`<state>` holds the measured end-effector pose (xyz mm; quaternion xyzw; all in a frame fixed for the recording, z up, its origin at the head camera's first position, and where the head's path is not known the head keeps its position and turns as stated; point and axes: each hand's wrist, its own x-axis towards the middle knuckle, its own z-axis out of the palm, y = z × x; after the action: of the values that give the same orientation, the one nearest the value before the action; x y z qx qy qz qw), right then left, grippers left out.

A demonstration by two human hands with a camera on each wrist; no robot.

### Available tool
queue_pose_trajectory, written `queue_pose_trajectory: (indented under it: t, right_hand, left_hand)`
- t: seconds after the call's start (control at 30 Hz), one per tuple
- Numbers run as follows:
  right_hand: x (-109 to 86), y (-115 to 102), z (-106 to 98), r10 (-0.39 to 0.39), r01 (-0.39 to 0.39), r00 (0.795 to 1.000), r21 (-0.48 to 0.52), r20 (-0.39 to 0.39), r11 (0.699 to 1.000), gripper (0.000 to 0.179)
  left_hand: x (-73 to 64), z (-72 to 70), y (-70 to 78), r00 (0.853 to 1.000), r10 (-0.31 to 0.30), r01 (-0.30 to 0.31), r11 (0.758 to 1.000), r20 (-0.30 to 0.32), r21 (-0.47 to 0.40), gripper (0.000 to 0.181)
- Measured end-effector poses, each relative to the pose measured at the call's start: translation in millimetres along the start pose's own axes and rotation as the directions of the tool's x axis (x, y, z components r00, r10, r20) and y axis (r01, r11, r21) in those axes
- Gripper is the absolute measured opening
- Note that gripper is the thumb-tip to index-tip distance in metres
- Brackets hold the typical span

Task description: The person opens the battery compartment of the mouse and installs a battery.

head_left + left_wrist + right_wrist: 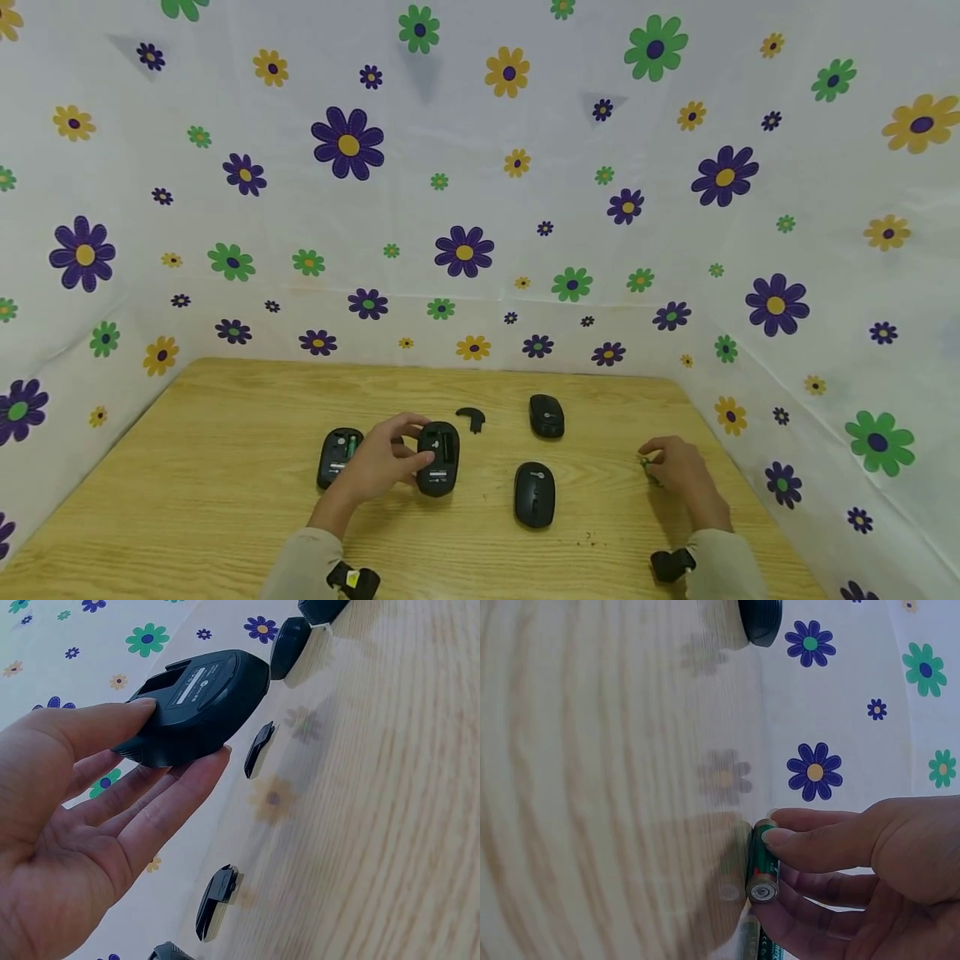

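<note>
My left hand (382,458) grips a black computer mouse (438,481) above the table, its underside turned up and its battery slot uncovered. The thumb lies on the underside and the fingers support it from below, as the left wrist view shows. At the right side of the table, my right hand (681,477) pinches a green battery (763,862) between thumb and fingertips, low at the tabletop. Just beside it lies a second green battery (771,946), partly hidden by the fingers. An upturned mouse (330,460) with a green battery in its slot sits left of my left hand.
Two mice lie upright mid-table, a farther mouse (547,416) and a nearer mouse (535,495). A black battery cover (471,415) lies behind the held mouse; another cover (216,896) shows in the left wrist view. Flowered cloth (480,200) walls the wooden table (247,408).
</note>
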<state>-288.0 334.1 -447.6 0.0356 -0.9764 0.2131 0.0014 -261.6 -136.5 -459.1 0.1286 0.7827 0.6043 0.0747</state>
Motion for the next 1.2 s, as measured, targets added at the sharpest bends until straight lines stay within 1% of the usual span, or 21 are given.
queue_pose_trajectory:
  t: [0.13,0.3,0.5,0.63,0.77,0.9,1.2]
  right_hand:
    - [0.7,-0.6,0.6,-0.005,0.005,1.0,-0.016,0.009,1.0,0.024]
    - [1.4,-0.6,0.2,-0.003,0.004,1.0,-0.036,0.028,0.999,0.022]
    - [0.0,-1.1,-1.1,0.009,-0.008,0.999,-0.027,0.032,1.0,0.021]
    - [-0.2,-3.4,0.2,-0.001,0.002,1.0,-0.027,0.027,1.0,0.026]
    - [0.0,-9.5,0.4,-0.003,0.003,1.0,-0.02,0.025,1.0,0.029]
    - [-0.4,-16.8,0.8,-0.017,0.018,1.0,-0.004,0.022,1.0,0.029]
    - [-2.9,-44.7,-2.0,-0.049,0.047,0.999,0.106,0.017,0.993,0.028]
  left_hand:
    - [0.2,-1.5,-1.0,1.0,0.008,-0.008,1.0,-0.002,-0.001,0.049]
    - [0.7,-1.7,-1.3,1.0,0.003,-0.003,1.0,0.002,0.001,0.049]
    - [0.1,-1.8,-1.0,1.0,0.007,-0.007,1.0,-0.003,-0.001,0.049]
    - [0.8,-1.7,-2.4,1.0,0.005,-0.005,1.0,-0.008,0.009,0.05]
    - [1.6,-1.2,-2.5,1.0,-0.001,0.001,1.0,-0.012,0.013,0.05]
    - [0.1,-1.4,-1.7,1.0,0.006,-0.006,1.0,-0.01,0.01,0.05]
    - [0.1,-0.7,0.1,1.0,-0.003,0.003,1.0,-0.007,0.013,0.049]
